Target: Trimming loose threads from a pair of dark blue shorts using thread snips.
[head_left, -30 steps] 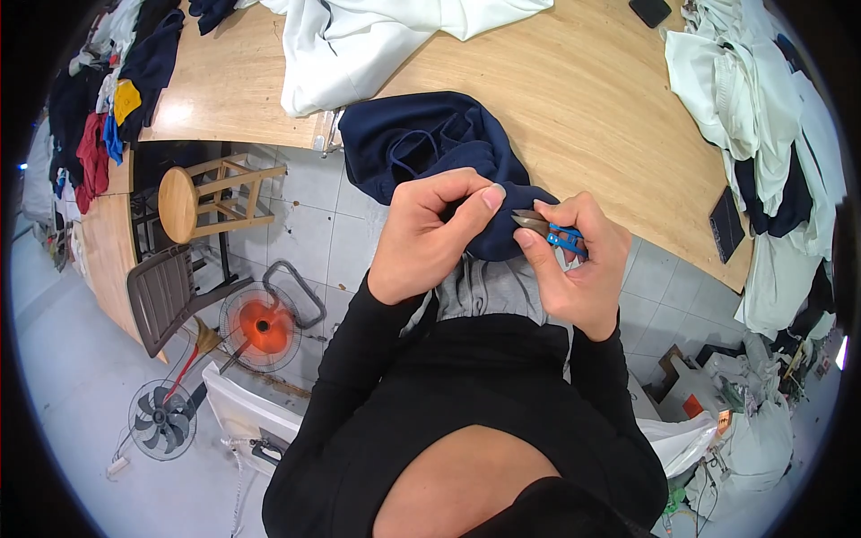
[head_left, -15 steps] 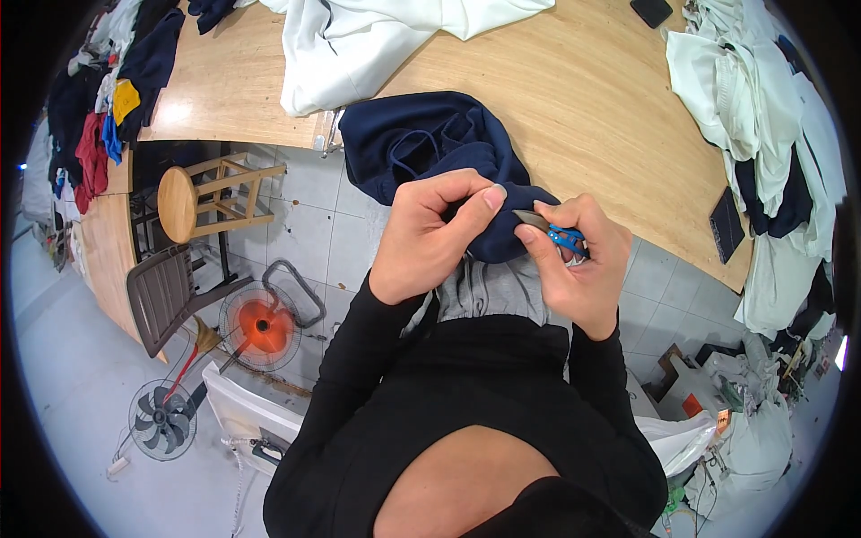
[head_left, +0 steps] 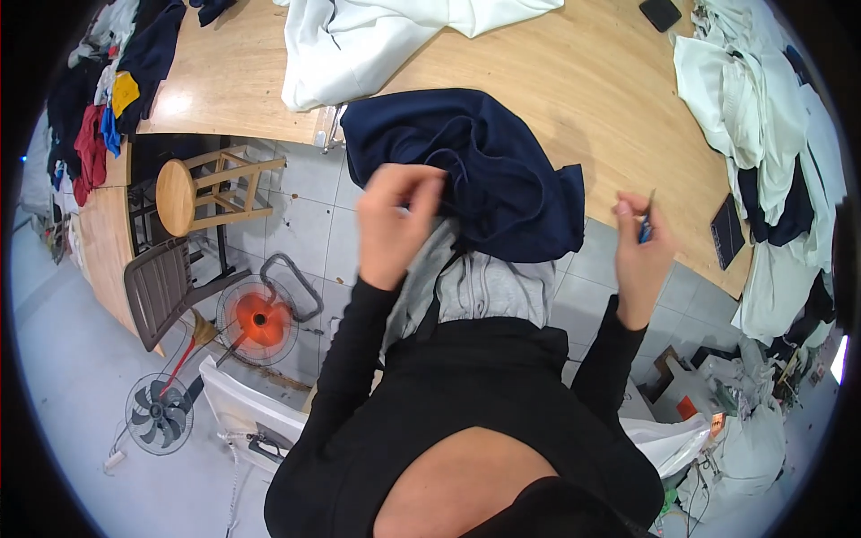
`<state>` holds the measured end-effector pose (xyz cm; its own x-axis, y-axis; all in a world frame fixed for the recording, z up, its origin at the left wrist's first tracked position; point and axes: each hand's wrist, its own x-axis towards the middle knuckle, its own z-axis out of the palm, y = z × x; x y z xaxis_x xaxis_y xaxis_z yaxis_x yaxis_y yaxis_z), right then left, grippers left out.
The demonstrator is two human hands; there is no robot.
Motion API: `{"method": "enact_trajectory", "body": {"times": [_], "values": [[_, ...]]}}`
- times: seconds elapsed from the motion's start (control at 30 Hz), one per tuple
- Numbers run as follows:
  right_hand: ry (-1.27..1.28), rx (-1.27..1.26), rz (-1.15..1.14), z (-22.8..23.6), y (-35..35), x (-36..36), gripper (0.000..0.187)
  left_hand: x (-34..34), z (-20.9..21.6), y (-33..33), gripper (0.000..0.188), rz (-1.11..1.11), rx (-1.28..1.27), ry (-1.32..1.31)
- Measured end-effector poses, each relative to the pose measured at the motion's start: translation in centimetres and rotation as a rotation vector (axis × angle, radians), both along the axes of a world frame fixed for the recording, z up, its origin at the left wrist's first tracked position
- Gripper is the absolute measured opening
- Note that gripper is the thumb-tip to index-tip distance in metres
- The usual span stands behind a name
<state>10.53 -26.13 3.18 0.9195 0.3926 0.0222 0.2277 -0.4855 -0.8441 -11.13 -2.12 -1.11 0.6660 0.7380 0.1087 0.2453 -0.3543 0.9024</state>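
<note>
A navy blue garment (head_left: 511, 170) lies bunched over the front edge of the wooden table, part of it hanging above my lap. A thin navy cord loops across its middle. At its left side is my left hand (head_left: 395, 220), slightly blurred, fingers curled together in a pinch. Whether cloth or a thread is between those fingertips I cannot make out. Off to the right, apart from the garment, my right hand (head_left: 644, 264) grips small blue thread snips (head_left: 646, 229), their blade pointing up and away from me.
A white garment (head_left: 359, 54) is spread at the back of the table (head_left: 574, 90). Heaped white clothes (head_left: 726, 99) lie on the right, beside a dark phone (head_left: 726, 231). To the left stand a wooden stool (head_left: 177, 197), a grey chair (head_left: 157, 291) and two fans.
My right hand has moved right, away from the garment, with the snips. My left hand has shifted left to the garment's side. The garment now lies more spread out.
</note>
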Motion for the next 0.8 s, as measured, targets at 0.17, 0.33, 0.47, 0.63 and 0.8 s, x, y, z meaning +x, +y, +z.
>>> {"method": "enact_trajectory", "body": {"times": [0.17,0.33,0.47,0.63,0.8], "values": [[-0.186,-0.100,0.223,-3.2,4.9,-2.9,0.025,-0.9,-0.3,0.4,0.012,0.027,-0.127,0.032],[-0.261,-0.380,0.360,-8.0,5.0,-2.9,0.020,-0.1,-2.6,-4.5,0.047,-0.289,-0.169,0.430],[0.328,0.196,0.183,-5.2,4.5,-3.2,0.007,0.0,-5.5,-4.8,0.049,-0.124,-0.302,0.410],[1.019,0.698,-0.017,-1.3,4.3,-2.5,0.004,1.7,-5.4,-5.9,0.037,-0.231,-0.796,0.139],[1.293,1.010,-0.197,-0.5,3.7,-1.7,0.017,1.4,-1.2,-3.3,0.036,-0.022,-1.504,-0.688]]}}
